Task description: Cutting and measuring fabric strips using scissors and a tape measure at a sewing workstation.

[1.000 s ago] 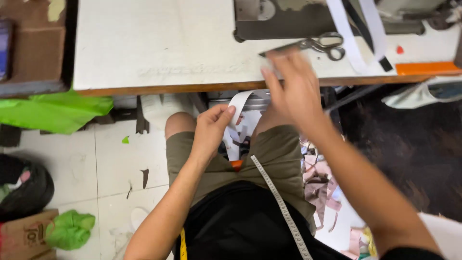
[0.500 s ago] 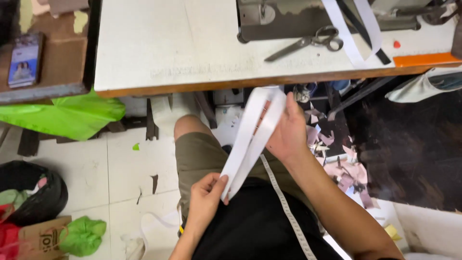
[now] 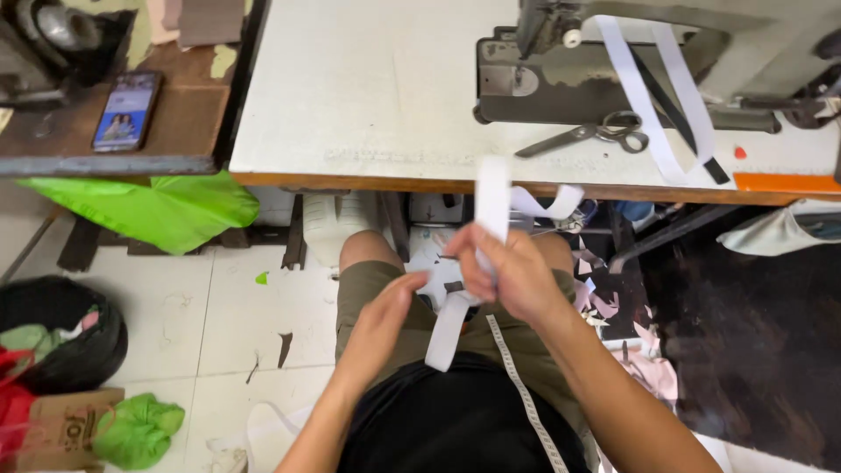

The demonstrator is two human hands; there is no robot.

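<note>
Now the right hand (image 3: 512, 276) has its fingers clenched around a white fabric strip (image 3: 491, 206), held upright over the lap, near the counter (image 3: 368, 96) edge. The left hand (image 3: 385, 315) fingers pinch its lower end. Scissors (image 3: 596, 133) lie far right.

White worktable (image 3: 368, 96), pale tiled floor (image 3: 219, 324), dark wooden side bench (image 3: 131, 149)

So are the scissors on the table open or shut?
Shut: the scissors lie flat with blades together in one point.
</note>
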